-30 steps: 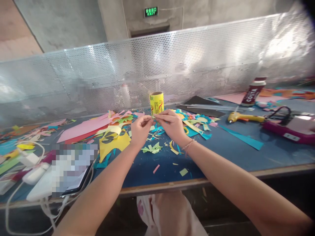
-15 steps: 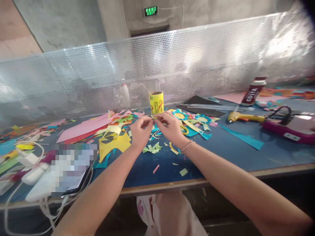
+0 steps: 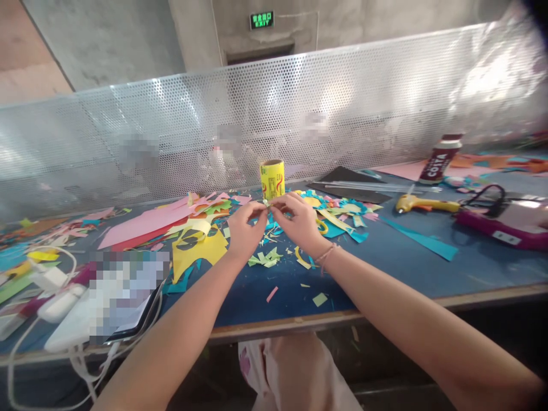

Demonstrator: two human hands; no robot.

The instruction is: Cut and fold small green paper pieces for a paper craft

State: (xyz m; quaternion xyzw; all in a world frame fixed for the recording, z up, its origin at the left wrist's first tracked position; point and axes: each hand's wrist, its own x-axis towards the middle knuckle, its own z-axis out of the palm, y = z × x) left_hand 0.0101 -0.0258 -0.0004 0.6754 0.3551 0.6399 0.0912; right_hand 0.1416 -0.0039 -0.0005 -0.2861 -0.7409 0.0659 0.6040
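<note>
Beyond hands (image 3: pixel 296 221) pinching pale scrap (image 3: pixel 266 202), yellow roll (image 3: pixel 273 180), COSTA bottle (image 3: pixel 440 161), EXIT sign (image 3: pixel 262 20)

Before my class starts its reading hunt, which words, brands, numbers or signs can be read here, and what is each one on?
"安全出口" and, below it, "EXIT": the green wall sign.
"COSTA", most likely, its middle letter smeared: the dark red bottle.
Print on the yellow roll: too small and blurred to read.
Marks on the pale patch of the purple block: too blurred to read.
</note>
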